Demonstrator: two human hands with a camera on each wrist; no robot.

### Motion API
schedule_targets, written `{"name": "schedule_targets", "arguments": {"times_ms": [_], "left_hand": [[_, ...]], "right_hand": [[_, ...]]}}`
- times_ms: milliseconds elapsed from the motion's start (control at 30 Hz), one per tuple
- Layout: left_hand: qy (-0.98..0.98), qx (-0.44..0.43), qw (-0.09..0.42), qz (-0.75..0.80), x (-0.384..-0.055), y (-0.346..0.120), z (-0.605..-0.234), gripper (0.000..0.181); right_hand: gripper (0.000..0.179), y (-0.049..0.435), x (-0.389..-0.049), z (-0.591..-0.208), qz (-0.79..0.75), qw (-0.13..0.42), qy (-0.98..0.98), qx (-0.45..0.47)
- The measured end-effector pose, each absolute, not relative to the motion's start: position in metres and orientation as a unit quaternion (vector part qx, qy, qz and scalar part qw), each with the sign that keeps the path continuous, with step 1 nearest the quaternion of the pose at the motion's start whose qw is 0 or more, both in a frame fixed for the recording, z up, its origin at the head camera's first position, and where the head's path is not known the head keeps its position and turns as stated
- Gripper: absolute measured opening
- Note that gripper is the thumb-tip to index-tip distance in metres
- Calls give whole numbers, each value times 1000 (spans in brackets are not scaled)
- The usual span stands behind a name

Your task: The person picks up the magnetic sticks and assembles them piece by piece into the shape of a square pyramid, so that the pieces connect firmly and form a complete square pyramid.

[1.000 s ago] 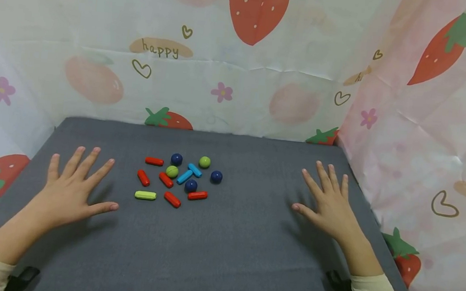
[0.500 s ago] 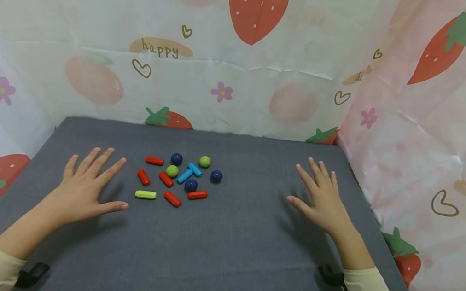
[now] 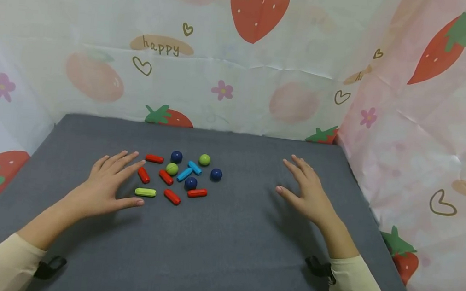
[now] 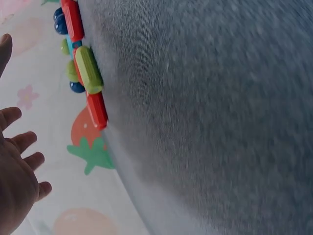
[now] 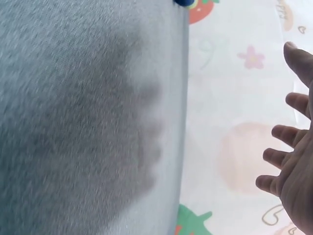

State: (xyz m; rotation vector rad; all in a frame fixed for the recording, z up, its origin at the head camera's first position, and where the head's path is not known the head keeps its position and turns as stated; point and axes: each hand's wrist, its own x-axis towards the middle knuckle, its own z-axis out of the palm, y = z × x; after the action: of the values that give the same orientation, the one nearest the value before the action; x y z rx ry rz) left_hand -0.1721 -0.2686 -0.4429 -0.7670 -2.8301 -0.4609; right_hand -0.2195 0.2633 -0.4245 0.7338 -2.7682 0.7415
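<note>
Head view: empty grips at left and right

Left hand point(image 3: 102, 189), left in the frame, has fingers extended and holds nothing; its fingertips are near one red stick point(image 3: 143, 175), its thumb just below a yellow-green stick point(image 3: 145, 192). Right hand point(image 3: 309, 198), right of centre, is likewise unclosed and well apart. Four more red sticks point(image 3: 172, 196), two blue sticks point(image 3: 184, 174), three navy balls point(image 3: 215, 175) and two green balls point(image 3: 204, 160) lie left of centre on grey cloth point(image 3: 223, 255), below a strawberry-print backdrop point(image 3: 248, 114) filling the top
</note>
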Motion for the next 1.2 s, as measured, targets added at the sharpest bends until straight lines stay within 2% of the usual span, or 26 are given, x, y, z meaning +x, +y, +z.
{"name": "schedule_targets", "arguments": {"times_ms": [367, 567, 933, 1200], "left_hand": [[-942, -262, 29, -209, -183, -248, -449, 95], [-931, -284, 25, -227, -186, -240, -454, 93], [-923, -304, 1, -235, -195, -227, -463, 72], [-915, -323, 15, -242, -201, -220, -467, 58]], "right_hand": [[74, 245, -227, -430, 307, 62, -918, 244], [73, 234, -232, -431, 335, 48, -908, 247], [74, 210, -244, -439, 370, 11, -896, 247], [73, 195, -251, -444, 388, -11, -888, 248]]}}
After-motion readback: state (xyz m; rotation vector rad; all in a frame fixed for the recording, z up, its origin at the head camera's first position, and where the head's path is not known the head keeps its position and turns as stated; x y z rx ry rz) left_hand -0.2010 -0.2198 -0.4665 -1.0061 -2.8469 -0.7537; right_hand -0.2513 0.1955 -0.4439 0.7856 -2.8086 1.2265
